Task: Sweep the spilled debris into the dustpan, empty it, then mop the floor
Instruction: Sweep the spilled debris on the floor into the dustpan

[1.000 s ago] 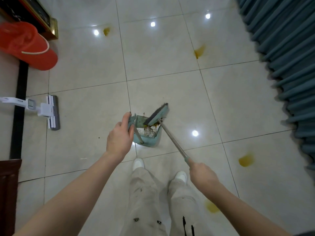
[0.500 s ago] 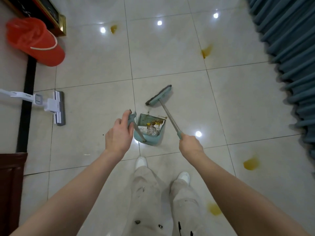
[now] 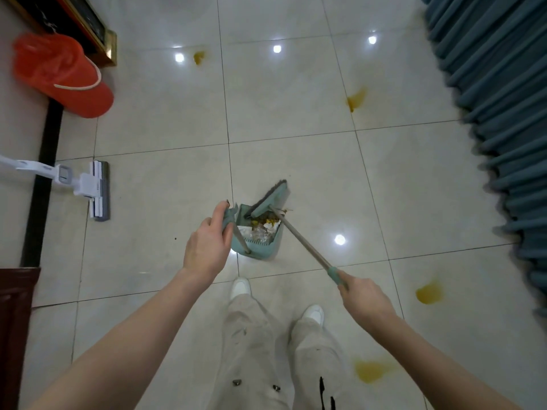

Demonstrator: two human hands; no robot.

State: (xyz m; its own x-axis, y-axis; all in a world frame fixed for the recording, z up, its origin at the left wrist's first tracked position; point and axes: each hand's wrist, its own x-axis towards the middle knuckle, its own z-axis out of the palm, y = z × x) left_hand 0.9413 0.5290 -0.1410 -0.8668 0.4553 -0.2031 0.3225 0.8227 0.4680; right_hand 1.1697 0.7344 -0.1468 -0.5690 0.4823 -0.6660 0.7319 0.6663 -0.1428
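A teal dustpan (image 3: pixel 273 245) stands on the tiled floor just ahead of my feet, holding paper scraps and yellow bits of debris (image 3: pixel 263 227). My left hand (image 3: pixel 207 242) grips the top of the dustpan's upright handle. My right hand (image 3: pixel 362 297) grips the teal end of the broom's long handle. The broom head (image 3: pixel 270 198) lies at the dustpan's mouth, over its far edge. A few yellow scraps (image 3: pixel 286 211) sit on the floor beside the broom head. A white flat mop (image 3: pixel 97 190) lies on the floor to the left.
An orange bin (image 3: pixel 63 74) leans at the upper left beside a dark wooden cabinet (image 3: pixel 85 22). Teal curtains (image 3: pixel 503 119) hang along the right. Yellow stains mark the floor at the far middle (image 3: pixel 199 57), far right (image 3: pixel 356 99), right (image 3: pixel 429 292) and by my right foot (image 3: pixel 371 370).
The broom head came back from beyond the dustpan to its mouth, and my right hand pulled back to the lower right. My left hand stays on the dustpan handle.
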